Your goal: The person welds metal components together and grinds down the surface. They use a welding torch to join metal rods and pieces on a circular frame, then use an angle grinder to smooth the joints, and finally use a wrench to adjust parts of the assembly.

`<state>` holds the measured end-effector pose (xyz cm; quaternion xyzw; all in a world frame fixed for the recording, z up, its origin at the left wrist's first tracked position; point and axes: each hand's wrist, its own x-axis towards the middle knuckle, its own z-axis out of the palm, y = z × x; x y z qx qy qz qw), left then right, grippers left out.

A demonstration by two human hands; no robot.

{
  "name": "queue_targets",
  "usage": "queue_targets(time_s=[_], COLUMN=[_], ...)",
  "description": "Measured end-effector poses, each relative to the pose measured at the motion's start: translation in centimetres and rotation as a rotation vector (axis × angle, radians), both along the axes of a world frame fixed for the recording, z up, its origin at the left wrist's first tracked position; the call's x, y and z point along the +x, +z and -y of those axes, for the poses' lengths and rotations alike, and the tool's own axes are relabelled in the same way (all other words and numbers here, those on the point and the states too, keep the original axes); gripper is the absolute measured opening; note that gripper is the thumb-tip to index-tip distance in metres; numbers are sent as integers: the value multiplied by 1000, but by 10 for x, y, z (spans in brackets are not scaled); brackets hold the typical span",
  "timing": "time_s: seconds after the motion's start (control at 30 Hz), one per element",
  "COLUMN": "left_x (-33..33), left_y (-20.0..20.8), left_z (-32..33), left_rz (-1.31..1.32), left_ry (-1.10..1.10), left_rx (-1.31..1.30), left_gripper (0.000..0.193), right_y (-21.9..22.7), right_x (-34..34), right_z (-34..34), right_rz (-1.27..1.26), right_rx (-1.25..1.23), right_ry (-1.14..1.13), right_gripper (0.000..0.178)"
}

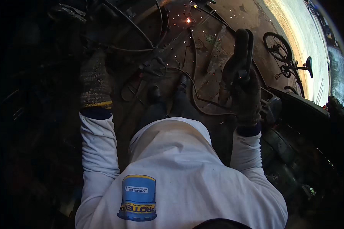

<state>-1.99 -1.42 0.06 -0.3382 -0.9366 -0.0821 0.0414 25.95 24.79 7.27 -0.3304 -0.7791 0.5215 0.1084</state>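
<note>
In a grey knit glove with a yellow cuff edge, my left hand (97,78) reaches forward at the left. Its fingers fade into shadow beside dark curved bars, so their grip cannot be made out. My right hand (248,101), in a dark glove, is closed around the lower end of a long dark object with a rounded top (239,51); its exact kind is unclear. Ahead, near the top, an orange glowing spot (188,20) throws small sparks around it. A thin bent tube or rod (132,23) curves between the left hand and the glow.
A cable (196,89) winds over the dark floor near my shoes (182,82). A flat metal strip (216,49) lies ahead to the right. Farther right, a bicycle (290,65) is by the sunlit ground (307,38). Dark clutter fills the lower right.
</note>
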Motion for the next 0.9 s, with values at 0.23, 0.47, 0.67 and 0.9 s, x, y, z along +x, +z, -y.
queue_targets(time_s=[0.23, 0.47, 0.67, 0.9], left_x=[-2, -6, -8, -4], left_y=[-1, 0, 0, 2], left_z=[0, 6, 6, 5], left_rz=[-38, -53, -51, 89], left_ry=[-80, -134, -174, -63], left_rx=[71, 40, 101, 117], left_gripper=[43, 41, 39, 42], right_y=[-47, -72, -100, -96], right_x=[42, 40, 49, 35], right_z=[54, 81, 81, 79], right_rz=[-197, -142, -94, -25], right_rx=[-392, -432, -421, -310], right_ry=[-102, -71, 9, 57], right_gripper=[63, 62, 65, 66])
